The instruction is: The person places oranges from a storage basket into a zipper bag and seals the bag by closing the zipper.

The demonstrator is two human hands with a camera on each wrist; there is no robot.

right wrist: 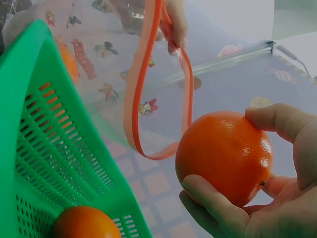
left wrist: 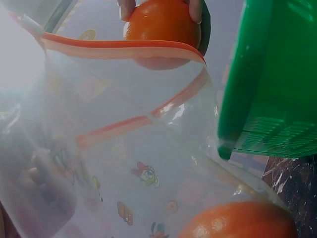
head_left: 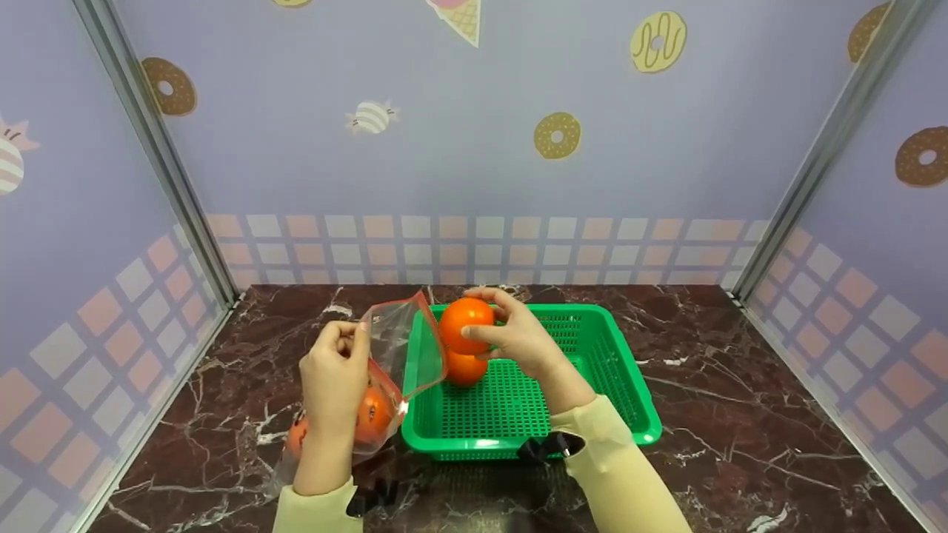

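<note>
My left hand [head_left: 337, 366] pinches the rim of a clear zip bag [left wrist: 114, 168] with a red-orange zip edge and small cartoon prints. The bag's mouth gapes toward the right. Oranges [head_left: 374, 414] lie low inside it, partly covered by the left forearm. With thumb and fingers, my right hand [head_left: 518, 337] grips a glossy round orange [right wrist: 225, 158] beside the bag's mouth, above the left side of a green basket [head_left: 641, 392]. Another orange [right wrist: 86, 223] sits in the basket below the held one.
The basket has slatted walls and stands on a dark red marbled tabletop [head_left: 740, 414], its left rim close against the bag. Pale purple panels [head_left: 474, 170] with printed sweets enclose the back and both sides.
</note>
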